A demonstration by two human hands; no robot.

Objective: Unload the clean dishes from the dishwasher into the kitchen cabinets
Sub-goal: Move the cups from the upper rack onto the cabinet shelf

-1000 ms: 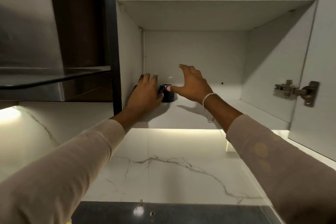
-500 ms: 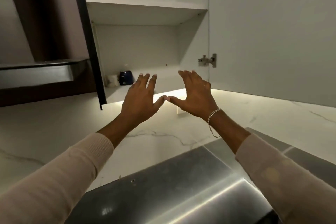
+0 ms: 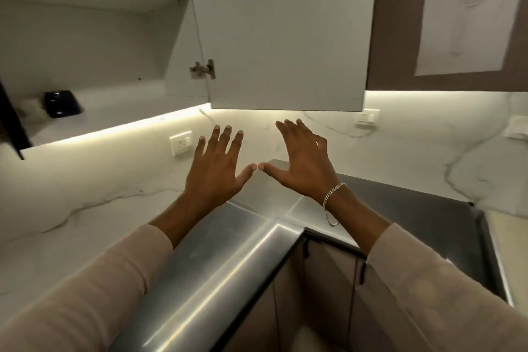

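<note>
Left hand (image 3: 217,168): spread wide, fingers straight, palm turned away from us, holding nothing.
Right hand (image 3: 303,163): equally wide and empty, with a bracelet (image 3: 331,203) at the wrist.
Thumbs: the 2 tips meet or nearly meet; we cannot tell whether they touch.
Where the hands are: both hover above the corner of the steel counter (image 3: 217,260), touching nothing.
Dark cup (image 3: 63,103): it stands on the lower shelf of the open cabinet (image 3: 114,120), near its left side. A pale, blurred object (image 3: 30,111) that we cannot identify sits just beside it.
Cup's axis: upright, and the cup looks wider at the bottom, though blur keeps us from being sure.
Direction from the hands: the cup lies up and well to the left of both, and the left hand is the nearer 1.
Door (image 3: 285,37): swung open on its hinge (image 3: 203,69), its lower edge above the fingertips.
Step, as we judge it: 1 cup is shelved and both hands are free for the next dish.
Dishwasher: not in view, so we cannot say which way it lies.
</note>
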